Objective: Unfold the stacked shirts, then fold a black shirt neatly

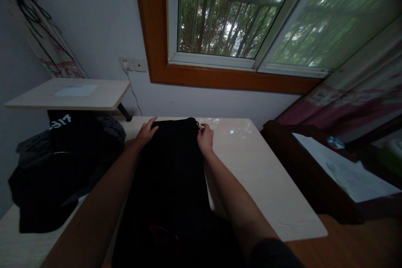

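A long black garment lies stretched out on the pale table, running from the far edge toward me. Its kind is hard to make out in the dim light; it may be a pair of trousers. At its far left corner my left hand has the cloth edge between thumb and fingers. My right hand pinches the far right corner, where a small loop of edge shows. The near end of the cloth merges with dark clothing below me.
A heap of black and grey clothes lies on the left, partly under a raised wooden shelf bearing a paper slip. The pale table extends rightward. Beyond it stands dark brown furniture with a white sheet.
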Action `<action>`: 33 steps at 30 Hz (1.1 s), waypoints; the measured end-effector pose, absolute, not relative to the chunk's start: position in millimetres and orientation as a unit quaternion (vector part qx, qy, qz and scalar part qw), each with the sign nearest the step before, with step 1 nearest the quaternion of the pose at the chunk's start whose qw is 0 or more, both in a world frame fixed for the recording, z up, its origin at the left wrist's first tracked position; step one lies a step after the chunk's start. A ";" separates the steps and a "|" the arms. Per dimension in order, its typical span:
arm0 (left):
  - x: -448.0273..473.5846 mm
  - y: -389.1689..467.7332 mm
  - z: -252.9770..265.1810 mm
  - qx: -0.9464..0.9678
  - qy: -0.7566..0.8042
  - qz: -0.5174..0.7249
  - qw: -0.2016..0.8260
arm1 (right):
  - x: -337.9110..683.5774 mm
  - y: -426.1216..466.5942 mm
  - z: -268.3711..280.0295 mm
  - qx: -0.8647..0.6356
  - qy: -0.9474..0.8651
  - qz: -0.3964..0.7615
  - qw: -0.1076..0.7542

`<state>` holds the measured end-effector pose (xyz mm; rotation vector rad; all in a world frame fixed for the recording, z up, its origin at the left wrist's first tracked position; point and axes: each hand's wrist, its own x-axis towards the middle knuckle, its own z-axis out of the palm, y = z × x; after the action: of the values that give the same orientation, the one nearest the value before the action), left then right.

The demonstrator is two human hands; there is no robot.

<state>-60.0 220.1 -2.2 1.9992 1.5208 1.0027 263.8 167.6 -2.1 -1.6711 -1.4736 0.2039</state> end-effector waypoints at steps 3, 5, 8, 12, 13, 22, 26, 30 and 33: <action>-55.9 220.5 -5.3 0.711 0.566 0.363 0.205 | 262.8 166.6 -1.3 -0.679 -0.593 0.074 0.426; -54.3 219.1 -6.3 0.709 0.574 0.358 0.199 | 261.9 165.4 0.0 -0.688 -0.595 0.071 0.409; -53.0 214.9 -5.6 0.712 0.583 0.346 0.184 | 260.5 163.5 2.0 -0.702 -0.596 0.064 0.385; -52.3 209.0 -3.7 0.711 0.584 0.344 0.186 | 259.8 162.1 2.9 -0.698 -0.598 0.053 0.391; -52.6 207.7 -3.4 0.710 0.577 0.352 0.198 | 259.9 161.8 2.8 -0.696 -0.599 0.052 0.393; -65.6 177.4 19.2 0.659 0.631 0.311 0.266 | 258.1 155.7 6.9 -0.696 -0.597 0.034 0.399; -69.0 151.8 34.7 0.667 0.665 0.210 0.261 | 258.2 143.9 10.2 -0.684 -0.617 0.051 0.385; -72.4 127.8 41.9 0.680 0.649 0.181 0.288 | 262.0 114.6 9.6 -0.640 -0.672 0.066 0.367; -75.9 112.5 41.6 0.690 0.615 0.207 0.320 | 266.6 83.0 7.0 -0.597 -0.717 0.081 0.351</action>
<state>-75.9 112.5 41.6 1.8130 1.6169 0.5443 266.6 83.0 7.0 -1.5457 -1.8553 0.2092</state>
